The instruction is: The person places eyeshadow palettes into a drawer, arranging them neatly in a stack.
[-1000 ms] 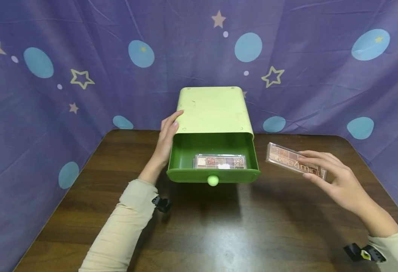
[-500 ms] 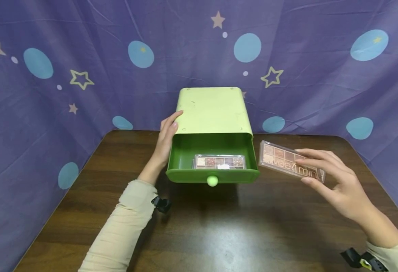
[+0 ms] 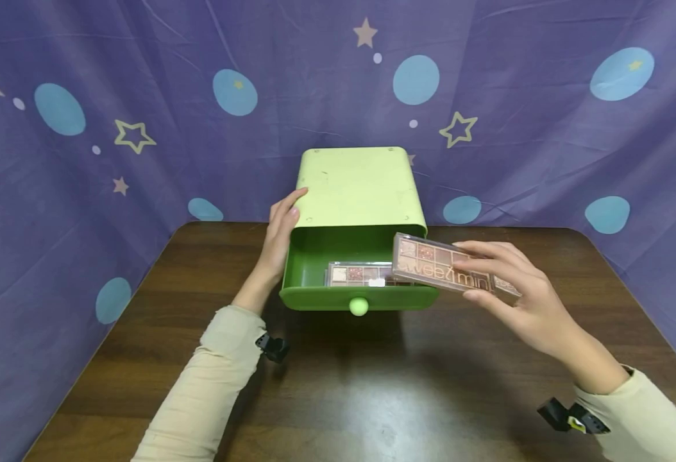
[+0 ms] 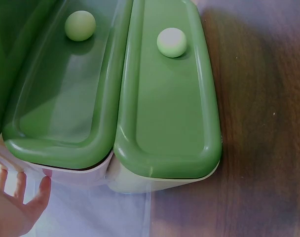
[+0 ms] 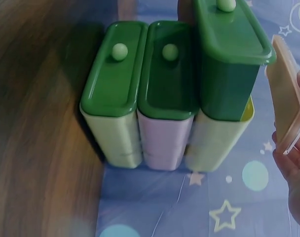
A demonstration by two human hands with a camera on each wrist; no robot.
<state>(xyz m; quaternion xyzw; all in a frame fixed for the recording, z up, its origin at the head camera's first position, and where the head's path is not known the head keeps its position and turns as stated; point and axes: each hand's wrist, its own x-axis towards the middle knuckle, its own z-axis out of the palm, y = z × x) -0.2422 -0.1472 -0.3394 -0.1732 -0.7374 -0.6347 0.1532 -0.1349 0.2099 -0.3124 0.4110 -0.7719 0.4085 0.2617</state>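
A drawer box with a pale yellow-green top (image 3: 358, 186) stands on the table, its green top drawer (image 3: 315, 299) pulled out. Inside that drawer lies an eyeshadow palette (image 3: 349, 274) in a clear case. My left hand (image 3: 277, 240) rests against the box's left side, fingertips at the top edge. Between the thumb and fingers of my right hand (image 3: 525, 295) is another eyeshadow palette (image 3: 427, 262) with lettering on its lid. It is tilted, its left end over the drawer's right side, and hides part of the palette inside. In the right wrist view this held palette (image 5: 284, 86) appears edge-on.
Under the pulled-out drawer, two more drawers with round knobs are closed: a middle drawer (image 4: 66, 94) and a bottom drawer (image 4: 169, 103). The dark wooden table (image 3: 338, 398) extends around the box. A purple curtain (image 3: 315, 77) with stars hangs behind and at both sides.
My right hand has carried its palette leftward, from beside the box to over the drawer's right side. My left hand stays on the box, and the drawer has not moved.
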